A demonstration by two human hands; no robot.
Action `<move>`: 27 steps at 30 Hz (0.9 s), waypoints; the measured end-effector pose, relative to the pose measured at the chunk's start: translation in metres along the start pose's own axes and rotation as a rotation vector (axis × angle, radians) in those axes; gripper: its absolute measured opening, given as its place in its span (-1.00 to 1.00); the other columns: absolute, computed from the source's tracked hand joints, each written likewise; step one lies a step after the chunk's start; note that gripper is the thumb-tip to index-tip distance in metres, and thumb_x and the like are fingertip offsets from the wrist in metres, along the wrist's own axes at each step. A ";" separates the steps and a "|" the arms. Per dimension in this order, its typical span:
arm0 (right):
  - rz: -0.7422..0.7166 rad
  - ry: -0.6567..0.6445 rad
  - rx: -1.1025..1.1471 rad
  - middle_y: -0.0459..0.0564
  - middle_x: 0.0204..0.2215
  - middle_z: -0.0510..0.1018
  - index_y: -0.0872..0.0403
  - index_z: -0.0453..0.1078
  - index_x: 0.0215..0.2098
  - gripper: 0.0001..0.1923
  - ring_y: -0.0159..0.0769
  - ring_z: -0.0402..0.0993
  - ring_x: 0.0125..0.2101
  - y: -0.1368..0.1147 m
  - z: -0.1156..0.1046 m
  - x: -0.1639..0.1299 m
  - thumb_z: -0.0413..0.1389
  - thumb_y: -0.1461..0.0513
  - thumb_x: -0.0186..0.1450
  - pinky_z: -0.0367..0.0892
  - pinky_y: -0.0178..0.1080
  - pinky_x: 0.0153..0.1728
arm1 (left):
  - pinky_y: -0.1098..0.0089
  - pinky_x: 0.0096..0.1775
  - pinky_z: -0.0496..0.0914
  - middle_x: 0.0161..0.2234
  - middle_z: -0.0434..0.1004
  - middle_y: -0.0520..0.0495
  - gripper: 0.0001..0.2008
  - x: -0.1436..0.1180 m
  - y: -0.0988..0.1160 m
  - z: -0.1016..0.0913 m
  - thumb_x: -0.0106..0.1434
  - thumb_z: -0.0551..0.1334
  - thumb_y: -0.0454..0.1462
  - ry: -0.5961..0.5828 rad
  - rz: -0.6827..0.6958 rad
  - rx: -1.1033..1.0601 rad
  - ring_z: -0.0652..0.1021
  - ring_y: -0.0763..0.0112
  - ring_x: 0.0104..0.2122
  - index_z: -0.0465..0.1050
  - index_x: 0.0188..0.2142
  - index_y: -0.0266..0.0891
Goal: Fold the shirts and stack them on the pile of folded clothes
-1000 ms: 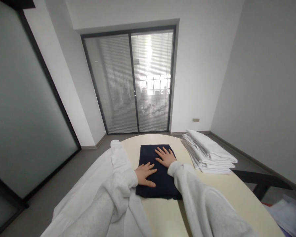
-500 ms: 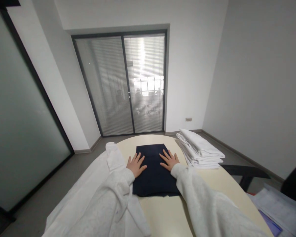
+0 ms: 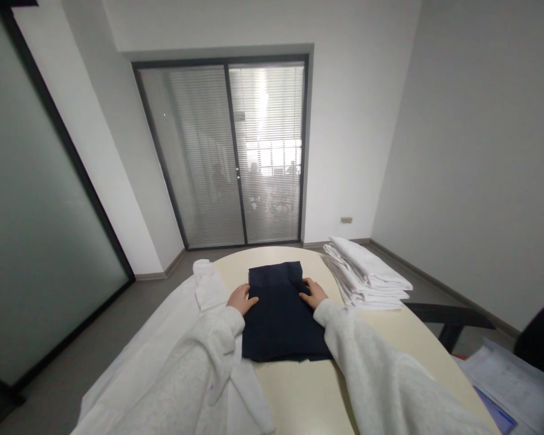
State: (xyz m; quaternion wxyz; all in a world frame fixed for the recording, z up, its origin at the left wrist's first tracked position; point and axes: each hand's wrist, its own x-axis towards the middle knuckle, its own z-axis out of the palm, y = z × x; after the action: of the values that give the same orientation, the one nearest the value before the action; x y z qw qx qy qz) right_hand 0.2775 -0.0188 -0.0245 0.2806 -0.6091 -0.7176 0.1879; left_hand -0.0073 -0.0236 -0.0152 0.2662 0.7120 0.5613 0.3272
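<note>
A folded dark navy cloth (image 3: 278, 317) lies on the round table in front of me; whether it is a garment I cannot tell. My left hand (image 3: 241, 300) grips its left edge, thumb on top and fingers tucked at the side. At the opposite edge, my right hand (image 3: 315, 293) holds the cloth the same way. The far part of the cloth looks slightly raised and creased near the right hand. Partly under my left sleeve, a white cloth (image 3: 163, 338) spreads over the table's left side.
A stack of folded white cloths (image 3: 367, 275) sits at the table's right edge. The cream table (image 3: 301, 393) has a rounded far rim. Beyond its right side are a black armrest (image 3: 451, 315) and papers (image 3: 517, 377). A glass partition with blinds (image 3: 190, 163) stands behind.
Both hands lay flat with fingers spread on the navy cloth; now they have drawn out to its side edges and closed on them. The cloth's far end has creased a little.
</note>
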 end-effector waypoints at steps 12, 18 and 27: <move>0.375 -0.113 1.035 0.11 -0.48 0.57 0.18 0.40 -0.33 -0.68 -0.10 0.52 -0.38 -0.013 -0.024 -0.003 0.24 0.17 -0.02 0.42 -0.07 -0.23 | 0.29 -0.22 0.44 -0.24 0.53 -0.23 -0.58 -0.001 0.007 0.006 -0.05 0.37 -0.19 -0.026 -0.259 -1.003 0.55 0.25 -0.27 0.39 -0.21 -0.35; 0.335 -0.183 1.032 0.08 -0.48 0.58 0.17 0.41 -0.34 -0.74 -0.11 0.53 -0.39 -0.019 -0.025 -0.009 0.20 0.20 0.01 0.41 -0.07 -0.23 | 0.22 -0.18 0.43 -0.33 0.56 -0.21 -0.56 -0.002 0.009 0.001 -0.17 0.41 -0.29 -0.206 -0.194 -1.003 0.56 0.17 -0.30 0.42 -0.25 -0.41; 0.060 -0.021 1.064 0.00 -0.26 0.57 0.07 0.38 -0.17 -0.42 -0.06 0.48 -0.20 -0.013 -0.025 -0.005 0.31 0.16 -0.19 0.31 0.01 -0.09 | 0.18 -0.15 0.38 -0.34 0.56 -0.09 -0.49 -0.003 0.013 -0.004 -0.23 0.43 -0.25 0.084 -0.038 -0.997 0.55 0.22 -0.33 0.34 -0.24 -0.30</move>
State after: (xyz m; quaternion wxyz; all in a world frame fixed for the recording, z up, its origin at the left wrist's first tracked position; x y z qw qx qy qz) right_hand 0.2839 -0.0278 0.0013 0.5381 -0.4008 -0.5081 0.5400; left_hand -0.0030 -0.0298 -0.0031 0.5572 0.4739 0.3596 0.5794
